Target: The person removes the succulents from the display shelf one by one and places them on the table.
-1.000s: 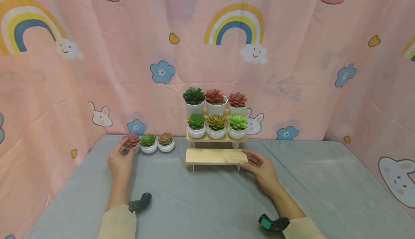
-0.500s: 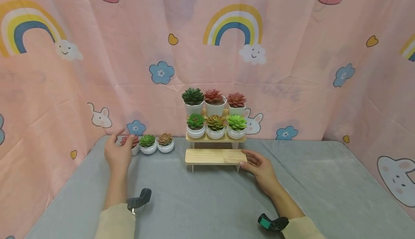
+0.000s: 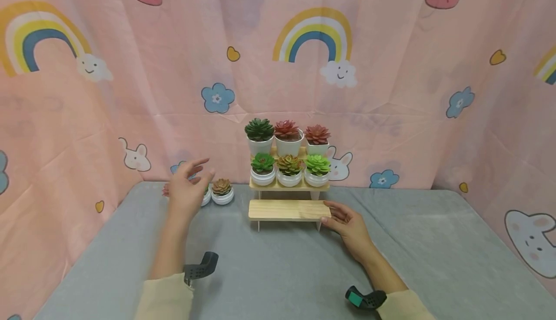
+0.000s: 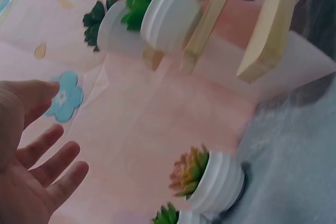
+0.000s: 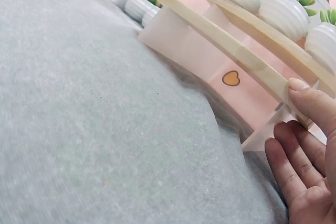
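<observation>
My left hand (image 3: 187,192) is raised over the left-hand row of potted succulents, its fingers spread and holding nothing. It partly hides the red succulent (image 3: 166,190) and the green one (image 3: 206,195); the brown succulent (image 3: 222,187) in its ribbed white pot shows beside it. In the left wrist view, the fingers stand apart from the pots. My right hand (image 3: 354,235) grips the right end of the lowest board of a tiered wooden plant stand (image 3: 286,209), thumb at the board's front edge. The stand's upper two tiers carry potted succulents, including a light green one (image 3: 318,165).
A grey cloth covers the table (image 3: 278,271). Right behind it hangs a pink printed curtain (image 3: 391,132). The top tier bears a dark green succulent (image 3: 259,130) and two red ones in taller white pots.
My left hand has let go of the red succulent, lifted, and moved right across the row. The red succulent stays at the row's left end. My right hand keeps its place on the stand.
</observation>
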`<move>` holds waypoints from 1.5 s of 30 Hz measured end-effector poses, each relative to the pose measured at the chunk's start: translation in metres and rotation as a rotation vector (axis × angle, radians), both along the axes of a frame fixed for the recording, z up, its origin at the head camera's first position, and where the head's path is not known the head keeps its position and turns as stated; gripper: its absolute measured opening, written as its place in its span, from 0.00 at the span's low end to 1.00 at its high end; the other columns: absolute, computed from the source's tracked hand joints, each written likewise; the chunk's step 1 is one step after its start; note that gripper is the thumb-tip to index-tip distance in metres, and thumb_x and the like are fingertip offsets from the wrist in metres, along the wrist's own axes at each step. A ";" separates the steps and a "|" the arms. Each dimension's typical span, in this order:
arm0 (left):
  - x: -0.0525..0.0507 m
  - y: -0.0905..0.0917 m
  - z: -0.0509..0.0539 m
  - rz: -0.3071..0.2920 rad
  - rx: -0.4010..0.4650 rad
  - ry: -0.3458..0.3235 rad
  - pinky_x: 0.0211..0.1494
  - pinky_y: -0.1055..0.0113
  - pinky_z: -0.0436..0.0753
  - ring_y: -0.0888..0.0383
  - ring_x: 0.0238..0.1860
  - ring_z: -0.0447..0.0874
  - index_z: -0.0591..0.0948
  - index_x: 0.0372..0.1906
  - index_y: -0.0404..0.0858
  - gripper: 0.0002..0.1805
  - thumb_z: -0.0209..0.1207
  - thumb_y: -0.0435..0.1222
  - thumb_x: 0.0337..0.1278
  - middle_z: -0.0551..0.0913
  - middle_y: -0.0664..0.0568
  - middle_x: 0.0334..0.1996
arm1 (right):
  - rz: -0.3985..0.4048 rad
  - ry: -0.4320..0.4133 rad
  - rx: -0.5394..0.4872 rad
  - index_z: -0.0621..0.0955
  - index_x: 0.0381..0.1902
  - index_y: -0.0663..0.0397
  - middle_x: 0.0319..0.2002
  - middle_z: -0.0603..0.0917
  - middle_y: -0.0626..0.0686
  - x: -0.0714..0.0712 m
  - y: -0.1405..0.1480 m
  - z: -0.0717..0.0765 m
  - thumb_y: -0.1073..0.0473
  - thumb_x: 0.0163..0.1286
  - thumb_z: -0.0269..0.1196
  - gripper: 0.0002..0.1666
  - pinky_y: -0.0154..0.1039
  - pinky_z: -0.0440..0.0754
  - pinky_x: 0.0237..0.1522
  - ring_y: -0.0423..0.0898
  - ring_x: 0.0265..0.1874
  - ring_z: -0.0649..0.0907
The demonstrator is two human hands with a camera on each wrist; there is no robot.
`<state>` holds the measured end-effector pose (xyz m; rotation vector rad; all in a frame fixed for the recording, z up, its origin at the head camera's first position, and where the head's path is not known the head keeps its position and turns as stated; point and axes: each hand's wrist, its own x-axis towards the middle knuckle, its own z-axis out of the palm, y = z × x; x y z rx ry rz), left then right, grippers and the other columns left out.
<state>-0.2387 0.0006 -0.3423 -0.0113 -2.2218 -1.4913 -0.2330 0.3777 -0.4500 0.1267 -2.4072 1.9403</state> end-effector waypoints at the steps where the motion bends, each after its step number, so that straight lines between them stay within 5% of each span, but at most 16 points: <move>1: 0.000 0.005 0.002 -0.037 0.005 -0.010 0.70 0.45 0.78 0.44 0.68 0.76 0.81 0.62 0.42 0.21 0.64 0.38 0.66 0.76 0.42 0.66 | 0.002 0.003 0.000 0.74 0.68 0.61 0.61 0.80 0.69 0.000 0.000 0.000 0.59 0.67 0.70 0.34 0.25 0.85 0.46 0.29 0.46 0.84; 6: 0.000 0.026 0.007 -0.211 0.084 -0.049 0.73 0.46 0.74 0.46 0.69 0.75 0.77 0.66 0.43 0.24 0.64 0.39 0.67 0.76 0.46 0.68 | 0.008 0.012 -0.003 0.74 0.68 0.61 0.62 0.80 0.69 -0.001 0.002 0.003 0.59 0.67 0.70 0.33 0.25 0.84 0.46 0.28 0.46 0.84; 10: -0.003 0.040 0.009 -0.294 0.074 -0.037 0.74 0.45 0.74 0.46 0.70 0.74 0.77 0.67 0.43 0.26 0.65 0.39 0.66 0.76 0.47 0.68 | 0.020 0.006 -0.015 0.74 0.68 0.62 0.62 0.80 0.69 0.000 0.001 0.004 0.59 0.67 0.70 0.34 0.24 0.84 0.47 0.28 0.47 0.84; 15: -0.019 0.051 0.004 -0.389 -0.010 -0.023 0.75 0.43 0.71 0.43 0.72 0.71 0.77 0.67 0.44 0.26 0.65 0.41 0.65 0.75 0.47 0.70 | 0.003 -0.002 -0.021 0.75 0.67 0.61 0.61 0.81 0.68 0.001 -0.003 0.003 0.60 0.66 0.70 0.33 0.24 0.84 0.46 0.29 0.46 0.84; 20: -0.036 0.056 -0.006 -0.451 -0.003 -0.016 0.76 0.44 0.70 0.44 0.72 0.71 0.77 0.67 0.46 0.28 0.67 0.39 0.63 0.74 0.47 0.71 | 0.018 0.000 -0.024 0.75 0.67 0.60 0.60 0.82 0.68 -0.002 -0.004 0.000 0.59 0.66 0.71 0.33 0.25 0.84 0.47 0.30 0.46 0.85; 29: -0.049 0.070 -0.022 -0.459 0.052 -0.014 0.74 0.45 0.73 0.43 0.70 0.73 0.77 0.67 0.44 0.31 0.70 0.36 0.58 0.74 0.45 0.70 | -0.009 0.008 -0.028 0.75 0.67 0.60 0.61 0.81 0.68 -0.001 -0.001 -0.002 0.60 0.65 0.71 0.33 0.25 0.85 0.47 0.30 0.47 0.85; 45: -0.045 0.079 -0.025 -0.365 -0.057 0.006 0.68 0.48 0.80 0.39 0.66 0.77 0.77 0.65 0.44 0.35 0.74 0.31 0.50 0.76 0.41 0.65 | -0.003 0.005 -0.018 0.74 0.68 0.61 0.62 0.80 0.69 0.000 -0.001 -0.001 0.60 0.67 0.70 0.33 0.25 0.85 0.47 0.29 0.47 0.85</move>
